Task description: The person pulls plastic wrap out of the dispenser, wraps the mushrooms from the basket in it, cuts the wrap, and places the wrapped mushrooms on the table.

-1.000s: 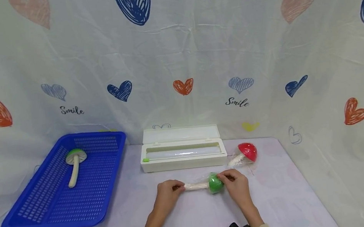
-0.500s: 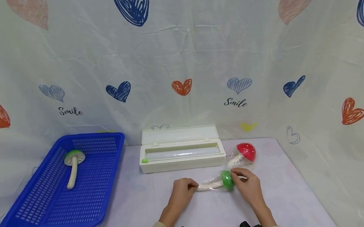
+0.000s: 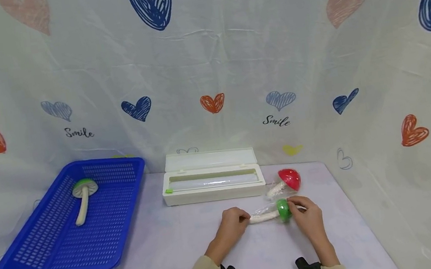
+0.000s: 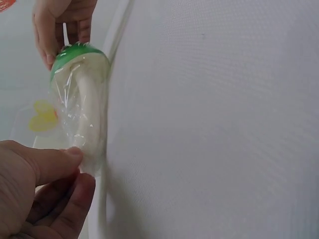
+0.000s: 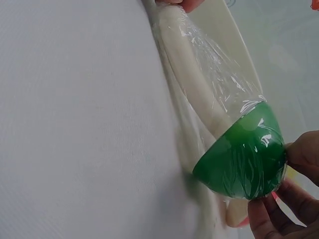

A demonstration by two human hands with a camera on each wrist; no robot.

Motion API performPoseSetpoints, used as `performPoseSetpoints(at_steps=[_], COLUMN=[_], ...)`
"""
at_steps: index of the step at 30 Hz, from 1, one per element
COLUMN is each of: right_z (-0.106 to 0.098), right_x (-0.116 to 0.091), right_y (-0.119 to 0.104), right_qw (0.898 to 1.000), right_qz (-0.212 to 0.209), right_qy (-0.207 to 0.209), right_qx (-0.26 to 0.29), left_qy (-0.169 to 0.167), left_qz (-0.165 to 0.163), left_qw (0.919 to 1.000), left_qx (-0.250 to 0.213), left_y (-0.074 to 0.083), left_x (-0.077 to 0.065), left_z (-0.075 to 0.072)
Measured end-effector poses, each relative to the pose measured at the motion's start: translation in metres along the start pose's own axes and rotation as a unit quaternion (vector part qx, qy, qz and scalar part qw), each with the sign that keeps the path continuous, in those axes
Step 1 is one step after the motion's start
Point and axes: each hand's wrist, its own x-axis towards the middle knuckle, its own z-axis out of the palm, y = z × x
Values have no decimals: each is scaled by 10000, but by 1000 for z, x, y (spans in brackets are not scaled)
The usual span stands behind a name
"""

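Observation:
A toy mushroom point(image 3: 283, 210) with a green cap and pale stem lies sideways between both hands, wrapped in clear film. My left hand point(image 3: 232, 226) pinches the film-covered stem end between thumb and fingers. At the cap end, my right hand point(image 3: 308, 219) pinches the film around the top with its fingertips. Creases and shine of the film show along the stem point(image 4: 87, 107) in the left wrist view. In the right wrist view the glossy green cap point(image 5: 244, 154) faces the right fingers. Just behind it, a red-capped mushroom point(image 3: 290, 179), also film-wrapped, lies on the table.
A white cling film dispenser point(image 3: 215, 194) stands at the back with its lid raised and a roll inside. On the left, a blue perforated basket point(image 3: 79, 252) holds another green-capped mushroom point(image 3: 84, 189). A heart-printed curtain point(image 3: 225, 59) hangs behind the table.
Both hands have moved to the right, carrying the wrapped green mushroom between them until it sits just in front of the red one. The view has turned slightly, too.

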Motion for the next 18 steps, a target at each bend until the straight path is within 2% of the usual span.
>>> performPoseSetpoints(at_steps=[18], right_z=[-9], right_x=[10], right_y=[8], right_qw=[9997], right_qz=[112], right_qy=[119], right_qx=[-176], left_qy=[-28], left_qz=[154], left_qw=[9999], left_qx=[18], left_y=[8], left_x=[8], left_z=[16])
